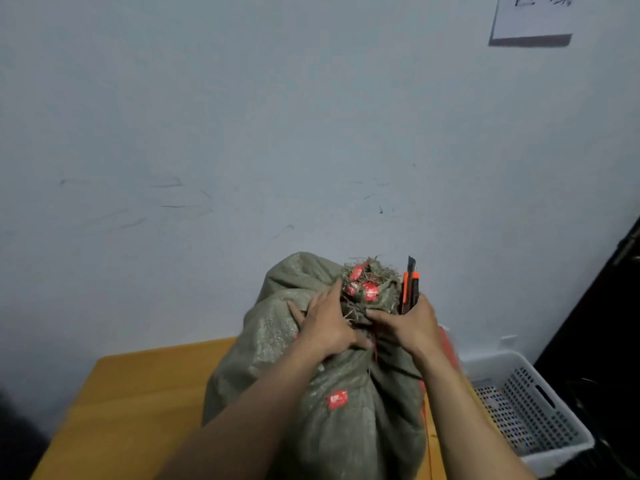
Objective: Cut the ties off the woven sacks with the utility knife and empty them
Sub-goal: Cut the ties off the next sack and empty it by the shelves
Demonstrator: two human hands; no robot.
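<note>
Right hand (412,327) clamps utility knife (410,289), blade toward 12 o'clock; tie (374,348) lies at its 7 o'clock; left hand (329,329) grips woven sack (363,403).

Nothing legible: red labels (337,400) on the sack (263,341) and the wall paper (531,19) are blurred.
</note>
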